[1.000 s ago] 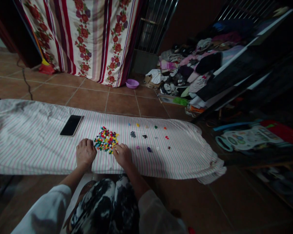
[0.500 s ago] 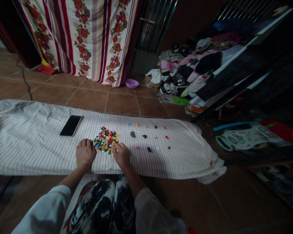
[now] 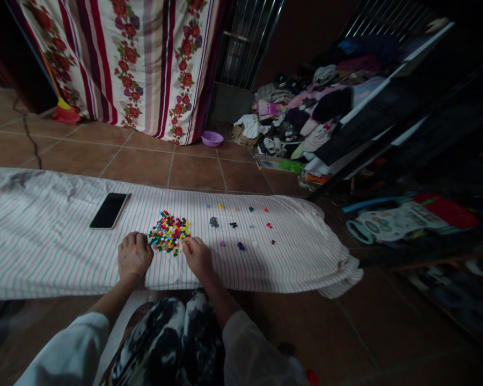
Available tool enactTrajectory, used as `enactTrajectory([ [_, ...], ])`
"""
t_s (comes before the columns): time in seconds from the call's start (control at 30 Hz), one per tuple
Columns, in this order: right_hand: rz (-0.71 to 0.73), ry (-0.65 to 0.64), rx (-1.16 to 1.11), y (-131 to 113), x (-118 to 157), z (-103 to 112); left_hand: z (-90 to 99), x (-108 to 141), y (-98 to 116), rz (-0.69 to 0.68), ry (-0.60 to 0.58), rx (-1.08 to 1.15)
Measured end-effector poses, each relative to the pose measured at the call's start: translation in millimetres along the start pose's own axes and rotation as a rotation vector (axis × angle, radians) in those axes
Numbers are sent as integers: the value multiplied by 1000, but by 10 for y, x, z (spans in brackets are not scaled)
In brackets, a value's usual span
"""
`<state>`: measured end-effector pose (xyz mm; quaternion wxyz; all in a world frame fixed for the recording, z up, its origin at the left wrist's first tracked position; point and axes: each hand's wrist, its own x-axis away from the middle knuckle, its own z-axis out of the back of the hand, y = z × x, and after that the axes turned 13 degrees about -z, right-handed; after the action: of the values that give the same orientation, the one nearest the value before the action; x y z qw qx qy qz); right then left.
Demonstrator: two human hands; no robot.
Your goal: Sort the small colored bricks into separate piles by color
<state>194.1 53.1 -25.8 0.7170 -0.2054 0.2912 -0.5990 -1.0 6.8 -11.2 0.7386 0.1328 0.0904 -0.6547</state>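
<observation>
A heap of small multicoloured pieces [image 3: 169, 232] lies on the striped cloth [image 3: 290, 268]. My left hand [image 3: 135, 254] rests on the cloth just left of the heap, fingers bent; whether anything is under them is hidden. At the heap's right edge, my right hand [image 3: 197, 256] has its thumb and fingertips pinched together, and what they hold is too small to make out. Farther right are small single-colour groups in rows, among them grey pieces [image 3: 213, 222], black pieces [image 3: 233, 225], dark purple pieces [image 3: 240, 246], red pieces [image 3: 269, 225] and a yellow group [image 3: 221, 206].
A phone [image 3: 109, 211] lies on the cloth at the left. Beyond the cloth's far edge are a purple basin [image 3: 212, 139], a floral curtain [image 3: 153, 69] and a pile of clothes [image 3: 298, 115]. A colourful plastic item [image 3: 402, 222] is at the right.
The view has shifted slightly, moving most things a little left. My right hand's fingertips have drawn back slightly from the heap to its right edge. My left hand stays beside the heap.
</observation>
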Motion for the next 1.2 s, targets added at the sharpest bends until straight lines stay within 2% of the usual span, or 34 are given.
enactTrajectory([
  [0.3,-102,10,-153,157,-57,145,30,4,11,-10,-12,-18],
  [0.53,-203,131,-177,411,-170,384,31,5,12,-9,-18,-29],
  [0.7,-159,265,-135,691,-287,582,33,7,17,-5,-18,-26],
  [0.93,-199,402,-60,1279,-510,981,35,2,20,6,-37,-12],
  [1.03,-259,444,-4,1468,-565,1108,42,-1,26,7,-42,-14],
  [1.2,-434,431,132,1635,-636,1227,59,-3,39,12,-46,-16],
])
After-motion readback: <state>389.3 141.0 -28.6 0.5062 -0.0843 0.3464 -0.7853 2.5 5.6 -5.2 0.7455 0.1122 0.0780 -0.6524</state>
